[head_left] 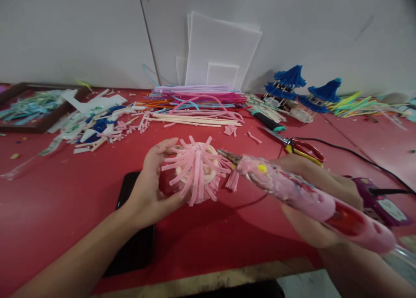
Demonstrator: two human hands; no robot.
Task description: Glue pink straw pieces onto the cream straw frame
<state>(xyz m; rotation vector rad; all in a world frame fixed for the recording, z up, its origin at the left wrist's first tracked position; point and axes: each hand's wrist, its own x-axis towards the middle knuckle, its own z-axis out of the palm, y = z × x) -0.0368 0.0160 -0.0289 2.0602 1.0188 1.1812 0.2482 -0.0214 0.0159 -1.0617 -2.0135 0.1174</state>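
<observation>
My left hand [151,185] grips the side of a small craft piece with pink strips [196,172], its fingers and thumb curled round the edge. The strips fan out from the top over pale rings. In my right hand [313,174] is a pink hot glue gun [289,191], smeared with dried glue, a clear glue stick poking from its rear. Its metal nozzle points left, close to the right side of the craft piece; whether they touch I cannot tell. A bunch of short pink strips [232,181] is just below the nozzle.
A black phone [138,250] lies under my left forearm. Red-and-yellow-handled pliers [305,150], a black-and-green-handled tool [268,121] and a purple corded box [385,202] are right. Behind are coloured sticks [198,94], blue-roofed models [287,83], scraps [97,122] and a brown frame [42,124].
</observation>
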